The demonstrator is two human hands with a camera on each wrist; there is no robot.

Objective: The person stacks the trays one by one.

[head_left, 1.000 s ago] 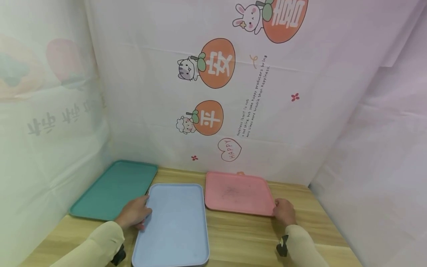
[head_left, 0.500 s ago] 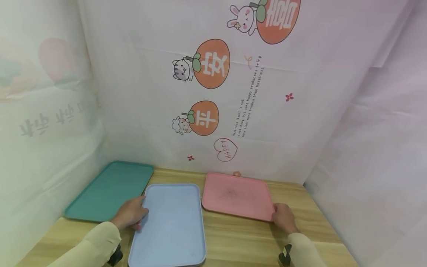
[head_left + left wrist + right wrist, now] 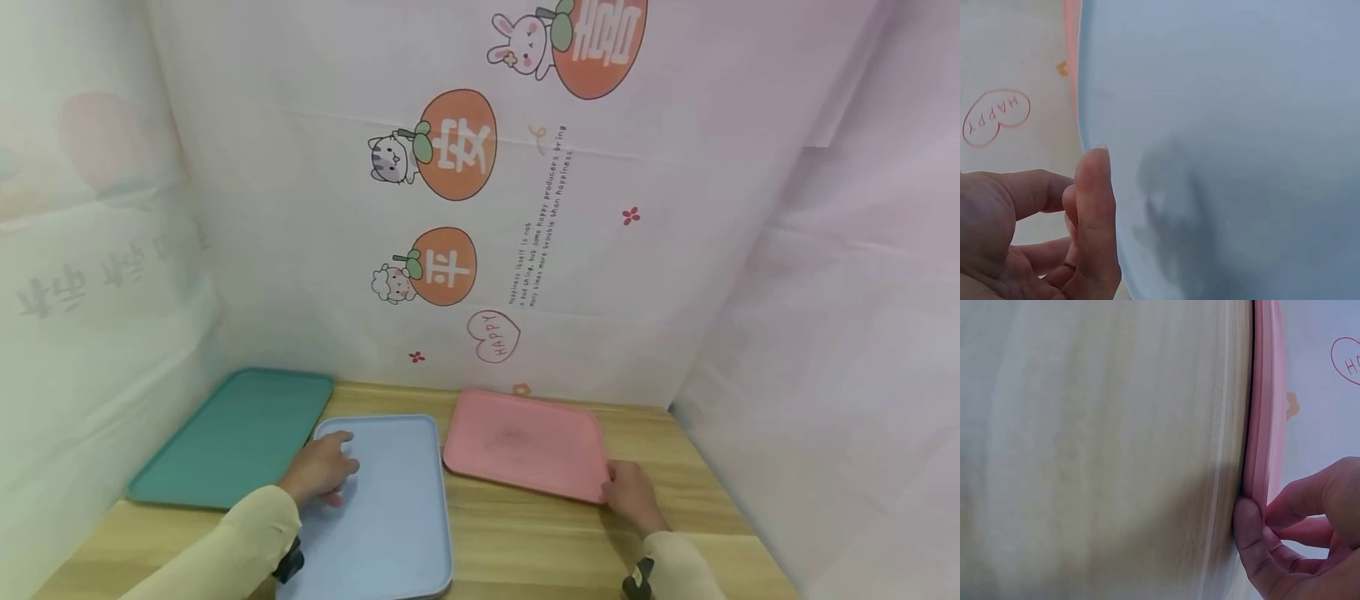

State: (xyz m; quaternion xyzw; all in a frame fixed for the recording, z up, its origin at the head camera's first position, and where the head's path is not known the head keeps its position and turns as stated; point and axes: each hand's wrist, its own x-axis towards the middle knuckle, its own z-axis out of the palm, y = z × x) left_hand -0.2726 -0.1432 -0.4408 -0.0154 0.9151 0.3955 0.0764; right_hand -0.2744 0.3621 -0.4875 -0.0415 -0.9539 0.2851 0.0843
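A light blue tray [image 3: 390, 508] lies lengthwise on the table at the middle front. My left hand [image 3: 324, 467] is over its left side, fingers loosely bent and nothing held between them. In the left wrist view its fingers [image 3: 1094, 219] overlap the blue tray's edge, and a blurred shadow falls on the surface. To the right, a pink tray [image 3: 528, 433] with dark smudges lies against the back cloth. My right hand [image 3: 632, 496] pinches its near right corner. The right wrist view shows the thumb on the pink rim [image 3: 1261, 406], with fingers on the other side.
A green tray [image 3: 232, 433] lies at the left, close beside the blue one. White cloth with printed fruit and animals [image 3: 570, 267] hangs behind the wooden table [image 3: 525, 533], and more white cloth closes off both sides.
My left hand has left the blue tray's left edge and moved right, over its surface. The pink tray's right end has swung slightly toward me with my right hand. The head view has shifted right.
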